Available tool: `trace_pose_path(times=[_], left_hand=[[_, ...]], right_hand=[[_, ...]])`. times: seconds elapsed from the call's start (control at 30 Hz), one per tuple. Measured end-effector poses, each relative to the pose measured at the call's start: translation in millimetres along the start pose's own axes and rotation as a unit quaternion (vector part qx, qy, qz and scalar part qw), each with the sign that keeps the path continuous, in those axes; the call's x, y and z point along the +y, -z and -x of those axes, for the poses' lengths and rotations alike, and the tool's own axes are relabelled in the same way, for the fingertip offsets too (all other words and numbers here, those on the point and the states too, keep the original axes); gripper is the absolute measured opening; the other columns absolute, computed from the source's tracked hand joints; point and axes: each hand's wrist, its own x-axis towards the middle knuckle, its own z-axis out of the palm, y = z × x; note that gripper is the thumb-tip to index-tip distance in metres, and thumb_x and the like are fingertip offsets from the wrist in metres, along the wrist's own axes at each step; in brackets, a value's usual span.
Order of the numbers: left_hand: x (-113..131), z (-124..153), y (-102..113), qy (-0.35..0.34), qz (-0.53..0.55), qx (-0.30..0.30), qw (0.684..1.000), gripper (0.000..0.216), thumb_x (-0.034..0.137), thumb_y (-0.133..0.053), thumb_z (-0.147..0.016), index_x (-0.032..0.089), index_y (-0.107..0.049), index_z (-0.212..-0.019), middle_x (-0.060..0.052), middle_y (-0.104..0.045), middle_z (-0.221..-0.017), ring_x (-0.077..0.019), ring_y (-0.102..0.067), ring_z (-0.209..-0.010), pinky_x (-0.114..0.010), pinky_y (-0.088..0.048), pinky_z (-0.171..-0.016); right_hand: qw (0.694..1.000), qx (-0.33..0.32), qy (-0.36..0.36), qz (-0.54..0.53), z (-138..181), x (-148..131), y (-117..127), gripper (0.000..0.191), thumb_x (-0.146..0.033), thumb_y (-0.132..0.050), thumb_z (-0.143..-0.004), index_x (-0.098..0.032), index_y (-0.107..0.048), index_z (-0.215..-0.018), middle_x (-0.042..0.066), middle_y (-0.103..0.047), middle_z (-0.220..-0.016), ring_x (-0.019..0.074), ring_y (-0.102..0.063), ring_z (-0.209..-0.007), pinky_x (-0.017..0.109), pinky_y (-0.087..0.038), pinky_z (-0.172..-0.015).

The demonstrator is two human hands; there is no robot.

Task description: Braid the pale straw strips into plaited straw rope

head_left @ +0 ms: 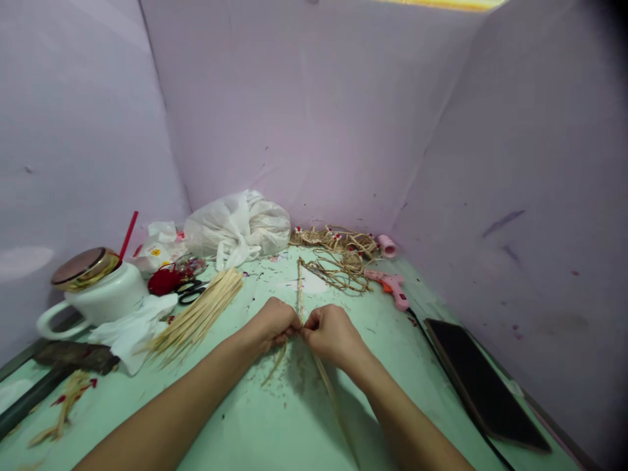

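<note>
My left hand (273,324) and my right hand (332,337) meet at the middle of a pale green table (255,425), both closed in a pinch on a thin wooden stick (299,281) wrapped with jute twine. The stick runs away from me toward the back wall, and another strip slants toward me under my right wrist. A short loose end of twine (275,367) hangs below my left hand. A tangle of jute twine (343,265) lies just beyond the stick's far end.
A bundle of thin sticks (199,317) lies left of my hands, beside black scissors (192,292), red yarn (164,280) and a white lidded mug (95,291). A white plastic bag (238,229) sits at the back. A pink glue gun (392,286) and a dark tablet (483,386) lie on the right.
</note>
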Motion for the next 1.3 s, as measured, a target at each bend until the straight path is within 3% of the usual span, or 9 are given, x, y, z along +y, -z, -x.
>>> trace_pose_path(times=[0.13, 0.3, 0.53, 0.67, 0.77, 0.83, 0.93, 1.1, 1.3], left_hand=[[-1.9, -1.6, 5.9, 0.032, 0.024, -0.021, 0.999, 0.015, 0.010, -0.049, -0.049, 0.014, -0.038, -0.041, 0.005, -0.034, -0.032, -0.0023, -0.023, -0.027, -0.017, -0.009, -0.030], [-13.1, -4.1, 12.4, -0.046, 0.062, -0.056, 0.995, 0.010, 0.012, -0.049, -0.050, 0.014, -0.041, -0.043, 0.005, -0.035, -0.033, -0.0025, -0.022, -0.026, -0.018, -0.009, -0.029], [-22.5, -1.2, 13.4, -0.097, 0.095, -0.057, 0.989, 0.007, 0.016, -0.052, -0.051, 0.013, -0.048, -0.046, 0.007, -0.032, -0.032, -0.0020, -0.020, -0.026, -0.018, -0.011, -0.029], [-23.5, -2.3, 13.8, -0.111, 0.104, -0.055, 0.987, 0.007, 0.017, -0.052, -0.050, 0.013, -0.048, -0.046, 0.007, -0.031, -0.031, -0.0019, -0.020, -0.026, -0.018, -0.010, -0.031], [-23.7, -3.1, 15.1, -0.114, 0.107, -0.071, 0.985, 0.007, 0.019, -0.053, -0.050, 0.013, -0.049, -0.049, 0.008, -0.032, -0.032, -0.0017, -0.019, -0.026, -0.019, -0.009, -0.031], [-23.5, -3.4, 15.9, -0.114, 0.101, -0.083, 0.985, 0.008, 0.020, -0.052, -0.050, 0.013, -0.049, -0.049, 0.008, -0.032, -0.033, -0.0017, -0.019, -0.026, -0.019, -0.009, -0.031], [-23.0, -4.2, 15.9, -0.116, 0.088, -0.091, 0.985, 0.008, 0.020, -0.051, -0.050, 0.013, -0.048, -0.048, 0.007, -0.033, -0.032, -0.0018, -0.020, -0.026, -0.019, -0.009, -0.032], [-22.2, -4.5, 14.0, -0.109, 0.085, -0.094, 0.986, 0.008, 0.021, -0.051, -0.048, 0.014, -0.048, -0.049, 0.007, -0.034, -0.032, -0.0020, -0.021, -0.028, -0.018, -0.011, -0.033], [-24.7, -3.4, 12.1, -0.111, 0.068, -0.074, 0.989, 0.006, 0.019, -0.050, -0.049, 0.014, -0.048, -0.049, 0.007, -0.032, -0.031, -0.0024, -0.021, -0.028, -0.019, -0.011, -0.034]], right_hand=[[0.995, 0.032, 0.053, 0.082, 12.8, -13.5, -6.1, 0.012, -0.014, -0.052, -0.061, -0.014, -0.063, -0.054, 0.009, -0.061, -0.056, 0.0127, -0.045, -0.048, 0.026, -0.020, -0.046], [0.986, 0.003, 0.070, 0.152, 19.6, -21.3, -6.3, 0.016, -0.014, -0.050, -0.065, -0.015, -0.066, -0.063, 0.012, -0.065, -0.066, 0.0175, -0.054, -0.057, 0.026, -0.021, -0.048], [0.978, -0.013, 0.106, 0.180, 24.8, -23.1, -1.8, 0.020, -0.014, -0.048, -0.065, -0.016, -0.067, -0.067, 0.009, -0.066, -0.067, 0.0136, -0.053, -0.057, 0.024, -0.021, -0.048], [0.994, -0.038, 0.068, 0.077, 12.7, -12.3, 10.1, 0.020, -0.025, -0.050, -0.068, -0.015, -0.066, -0.062, 0.005, -0.063, -0.058, 0.0116, -0.050, -0.052, 0.022, -0.024, -0.046], [0.996, 0.020, -0.011, -0.083, -2.0, -1.2, 13.6, 0.022, -0.028, -0.048, -0.071, -0.014, -0.064, -0.066, 0.005, -0.063, -0.061, 0.0113, -0.052, -0.053, 0.021, -0.031, -0.048], [0.976, 0.020, -0.072, -0.203, -8.1, 1.9, 9.0, 0.017, -0.022, -0.048, -0.070, -0.013, -0.062, -0.069, 0.004, -0.063, -0.062, 0.0106, -0.052, -0.051, 0.021, -0.035, -0.049], [0.931, -0.070, -0.127, -0.335, -7.9, -1.9, -1.6, 0.009, -0.018, -0.050, -0.065, -0.013, -0.057, -0.064, 0.000, -0.057, -0.052, 0.0094, -0.049, -0.044, 0.022, -0.039, -0.049], [0.908, -0.158, -0.143, -0.361, -1.6, -5.9, -2.7, 0.009, -0.021, -0.057, -0.061, -0.014, -0.052, -0.059, -0.002, -0.054, -0.046, 0.0093, -0.050, -0.041, 0.023, -0.042, -0.047], [0.939, -0.116, -0.073, -0.315, -2.4, 13.3, -14.4, 0.011, -0.021, -0.059, -0.060, -0.014, -0.051, -0.064, -0.004, -0.051, -0.042, 0.0071, -0.045, -0.035, 0.019, -0.035, -0.038]])
